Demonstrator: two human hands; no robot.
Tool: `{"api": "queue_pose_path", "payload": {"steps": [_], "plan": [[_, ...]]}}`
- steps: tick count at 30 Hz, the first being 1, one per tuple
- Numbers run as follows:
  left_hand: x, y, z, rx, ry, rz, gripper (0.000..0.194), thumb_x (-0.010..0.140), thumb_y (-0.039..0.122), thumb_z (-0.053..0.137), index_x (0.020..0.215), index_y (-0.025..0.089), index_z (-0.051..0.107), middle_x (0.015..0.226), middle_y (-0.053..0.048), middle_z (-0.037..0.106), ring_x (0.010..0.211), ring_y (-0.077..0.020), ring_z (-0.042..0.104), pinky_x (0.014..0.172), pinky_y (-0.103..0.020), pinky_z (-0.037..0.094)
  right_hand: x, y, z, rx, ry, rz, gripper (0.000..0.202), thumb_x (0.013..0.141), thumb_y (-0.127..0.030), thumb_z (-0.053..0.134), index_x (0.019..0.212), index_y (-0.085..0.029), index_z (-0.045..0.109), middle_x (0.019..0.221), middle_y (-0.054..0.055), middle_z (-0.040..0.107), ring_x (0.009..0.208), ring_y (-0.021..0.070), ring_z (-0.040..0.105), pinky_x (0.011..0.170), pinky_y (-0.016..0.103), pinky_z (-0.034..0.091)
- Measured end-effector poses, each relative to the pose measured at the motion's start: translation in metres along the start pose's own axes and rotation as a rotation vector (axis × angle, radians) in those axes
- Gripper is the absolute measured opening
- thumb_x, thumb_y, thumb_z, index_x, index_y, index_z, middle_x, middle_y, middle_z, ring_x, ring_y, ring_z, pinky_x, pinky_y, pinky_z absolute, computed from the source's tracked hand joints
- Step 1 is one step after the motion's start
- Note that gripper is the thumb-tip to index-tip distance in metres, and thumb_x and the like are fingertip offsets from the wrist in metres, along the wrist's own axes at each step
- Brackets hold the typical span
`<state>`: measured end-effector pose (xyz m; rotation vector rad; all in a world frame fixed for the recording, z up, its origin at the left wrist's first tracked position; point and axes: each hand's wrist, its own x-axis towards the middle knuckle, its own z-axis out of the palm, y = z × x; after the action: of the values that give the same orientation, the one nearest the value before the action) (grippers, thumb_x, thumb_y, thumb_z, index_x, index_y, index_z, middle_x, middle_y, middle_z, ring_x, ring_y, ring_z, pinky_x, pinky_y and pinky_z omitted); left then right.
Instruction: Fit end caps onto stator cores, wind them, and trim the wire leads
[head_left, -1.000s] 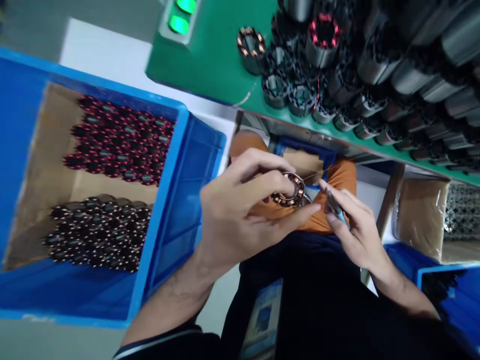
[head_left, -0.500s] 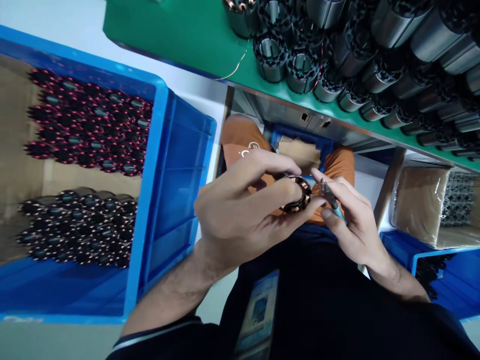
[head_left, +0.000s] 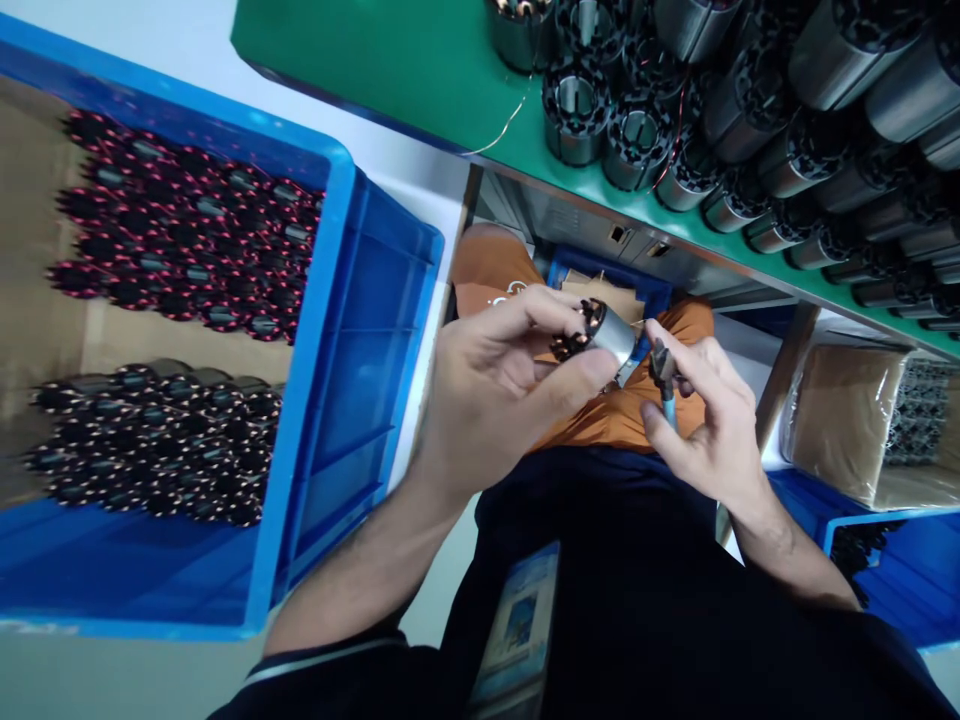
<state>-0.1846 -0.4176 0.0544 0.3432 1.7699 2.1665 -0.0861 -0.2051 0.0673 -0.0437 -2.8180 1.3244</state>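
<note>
My left hand [head_left: 510, 390] is closed on a motor stator [head_left: 615, 335], a metal cylinder with black slotted ends and copper windings. The stator lies tilted on its side above my lap, its wound end turned toward my left fingers. In my right hand [head_left: 709, 410] is a pair of small cutting pliers [head_left: 664, 375], dark at the jaws and light blue on the handle. The pliers' jaws are a short way right of the stator, apart from it. A thin copper wire [head_left: 639, 323] runs between the stator and my right fingertips.
Rows of stators [head_left: 577, 110] stand on the green worktop [head_left: 360, 70], with a loose wire [head_left: 510, 128] near its edge. At left, a blue crate [head_left: 341, 200] holds stators with pink and copper windings. A plastic-lined box [head_left: 840, 420] rests on another blue crate [head_left: 892, 515] at right.
My left hand has turned the stator so its smooth metal side now shows, where its wound end faced up before. The pliers have moved slightly right and stand more upright.
</note>
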Motion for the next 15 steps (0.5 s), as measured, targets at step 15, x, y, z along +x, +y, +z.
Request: {"api": "queue_pose_path", "payload": {"steps": [15], "plan": [[0.008,-0.001,0.023,-0.304,-0.003,-0.285,0.028,0.096,0.042,0.094,0.092,0.023,0.075,0.095,-0.001,0.075,0.08,-0.0137,0.074,0.064,-0.022,0.07,0.003,-0.001,0.005,-0.086,0.142,-0.079,0.055,0.111,-0.032,0.077,0.166,-0.04,0.074,0.101,0.005,0.066,0.093,0.0224,0.06,0.08,0.038,0.062]]}}
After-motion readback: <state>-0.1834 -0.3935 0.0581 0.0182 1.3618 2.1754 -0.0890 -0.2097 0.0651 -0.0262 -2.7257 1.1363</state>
